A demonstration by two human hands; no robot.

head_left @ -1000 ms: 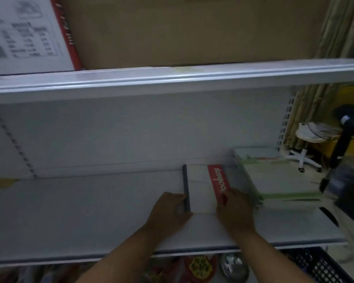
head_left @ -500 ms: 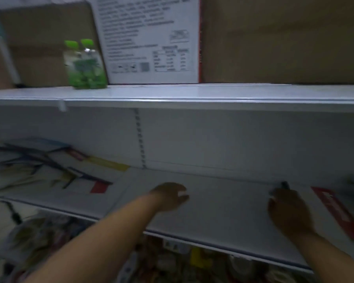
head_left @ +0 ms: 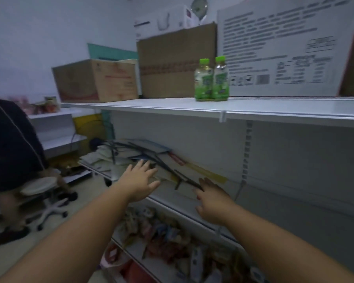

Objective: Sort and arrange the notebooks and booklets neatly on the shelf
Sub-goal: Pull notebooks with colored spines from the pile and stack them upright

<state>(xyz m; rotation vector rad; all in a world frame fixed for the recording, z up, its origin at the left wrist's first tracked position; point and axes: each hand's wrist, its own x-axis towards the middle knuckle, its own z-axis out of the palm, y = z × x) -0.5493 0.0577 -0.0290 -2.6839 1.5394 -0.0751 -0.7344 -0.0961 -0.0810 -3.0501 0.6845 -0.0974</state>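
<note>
Notebooks and booklets: I see them in a loose, overlapping heap at the left end of the middle shelf, lying at mixed angles.
Dark-spined booklet: it lies slanted at the heap's right edge, with a yellow-edged booklet just behind it against the back panel.
Left hand: palm down, fingers spread wide over the middle of the heap and holding nothing. I cannot tell if it touches the covers.
Right hand: fingers stretched out and loosely apart, tips at the near end of the dark-spined booklet and gripping nothing. Whether they touch is unclear to me.
Rest of the middle shelf: bare white board to the right of my hands.
Upper shelf: two green-capped bottles stand upright side by side, touching. Two cardboard boxes are left of them and a white printed box right behind.
Lower shelf: blurred colourful packets.
Far left: a person in dark clothes beside a wheeled stool.
</note>
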